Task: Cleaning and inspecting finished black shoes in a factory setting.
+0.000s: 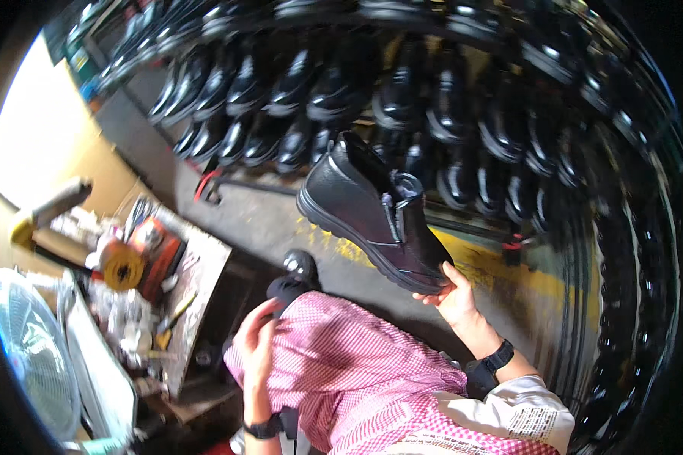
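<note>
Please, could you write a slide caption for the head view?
Right hand holding a black boot by the toe, left hand near pink checked cloth, before rows of black shoes.

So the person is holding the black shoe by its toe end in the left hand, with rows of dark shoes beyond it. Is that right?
Not quite: the head view shows the right hand holding the black shoe by its toe end, with rows of dark shoes beyond it.

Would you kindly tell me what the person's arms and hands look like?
The left hand and right hand are ungloved, with a black left wristband and black right wristband. The right sleeve is white with dark markings.
</note>
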`<state>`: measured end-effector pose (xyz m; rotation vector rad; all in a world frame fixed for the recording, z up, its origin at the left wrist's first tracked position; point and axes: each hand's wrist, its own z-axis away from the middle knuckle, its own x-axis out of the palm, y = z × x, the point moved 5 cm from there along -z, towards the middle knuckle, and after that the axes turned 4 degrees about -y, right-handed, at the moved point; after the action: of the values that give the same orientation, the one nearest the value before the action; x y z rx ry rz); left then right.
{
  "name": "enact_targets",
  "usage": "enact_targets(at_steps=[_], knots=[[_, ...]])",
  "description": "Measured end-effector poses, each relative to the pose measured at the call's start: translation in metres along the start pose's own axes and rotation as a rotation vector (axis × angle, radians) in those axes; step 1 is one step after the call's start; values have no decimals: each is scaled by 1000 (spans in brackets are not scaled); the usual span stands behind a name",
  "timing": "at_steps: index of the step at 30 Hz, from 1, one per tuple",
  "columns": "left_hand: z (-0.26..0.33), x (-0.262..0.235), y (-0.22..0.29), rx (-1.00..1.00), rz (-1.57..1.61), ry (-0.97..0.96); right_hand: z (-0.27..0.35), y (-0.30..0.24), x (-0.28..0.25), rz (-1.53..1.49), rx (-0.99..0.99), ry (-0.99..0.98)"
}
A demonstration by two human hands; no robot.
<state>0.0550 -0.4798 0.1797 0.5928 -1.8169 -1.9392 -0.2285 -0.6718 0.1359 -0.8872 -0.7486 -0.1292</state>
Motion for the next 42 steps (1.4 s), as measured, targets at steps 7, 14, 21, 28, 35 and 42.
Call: enact_targets(at_steps=[7, 14, 21, 28, 35, 42], knots=[[-36, 68, -15, -294, 328, -210, -28, 34, 68, 380, -176, -144], [-41, 40, -45, -310, 495, -119, -51, 46, 105, 465, -236, -271], [-46, -21, -49, -356, 936, 80, -76, 50, 120, 656, -294, -421], [-39, -66, -7, 105, -161, 491, -79, 43, 121, 868, -518, -387], [-60, 3, 11, 274, -1000, 349, -63, 31, 150, 1319, -884, -330], [-64, 11, -39, -11, -278, 151, -50, 26, 145, 1536, -1146, -306]])
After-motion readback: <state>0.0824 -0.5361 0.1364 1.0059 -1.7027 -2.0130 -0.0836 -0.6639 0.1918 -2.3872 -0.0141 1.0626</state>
